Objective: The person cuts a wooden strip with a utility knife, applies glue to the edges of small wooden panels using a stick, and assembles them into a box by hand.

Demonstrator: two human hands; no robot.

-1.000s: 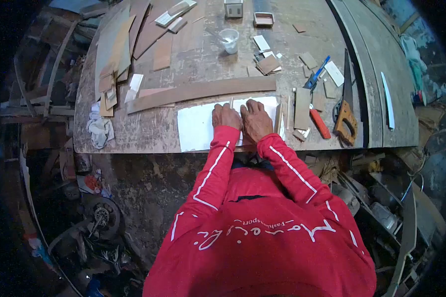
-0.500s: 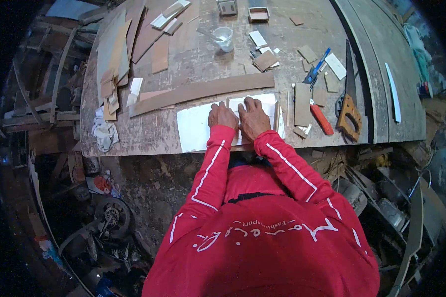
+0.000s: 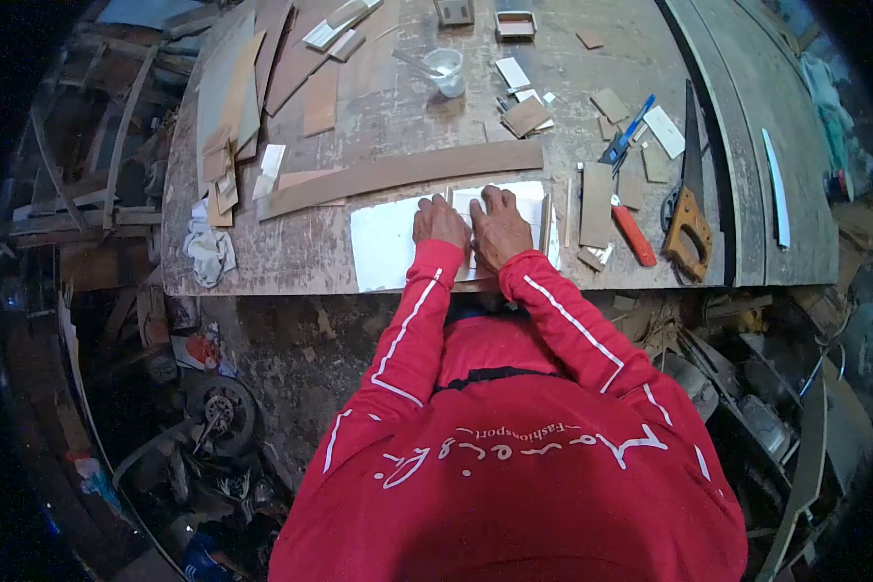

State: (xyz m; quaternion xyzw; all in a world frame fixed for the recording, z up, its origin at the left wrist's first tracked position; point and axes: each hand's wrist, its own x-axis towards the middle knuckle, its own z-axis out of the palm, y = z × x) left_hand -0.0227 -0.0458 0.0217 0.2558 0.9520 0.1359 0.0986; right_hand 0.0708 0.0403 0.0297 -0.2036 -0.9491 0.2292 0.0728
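Note:
Both my hands are on a flat white sheet (image 3: 380, 250) at the table's front edge. My left hand (image 3: 442, 222) has its fingers bent and close together, against a thin upright strip (image 3: 449, 195) that stands on the sheet. Right beside it, my right hand (image 3: 501, 229) bends its fingers over the strip's other side. The palms hide most of the strip and how the fingertips meet it. Another thin strip (image 3: 544, 225) runs along the sheet's right side.
Behind the hands lies a long curved wooden strip (image 3: 403, 180). To the right are a red-handled cutter (image 3: 633, 233), a blue tool (image 3: 628, 133), a handsaw (image 3: 689, 233) and wood scraps. A plastic cup (image 3: 446, 74) holds a stick. A white rag (image 3: 209, 250) sits at the left.
The camera view has shifted slightly. Both hands stay on the strip and sheet, with hardly any change in the fingers.

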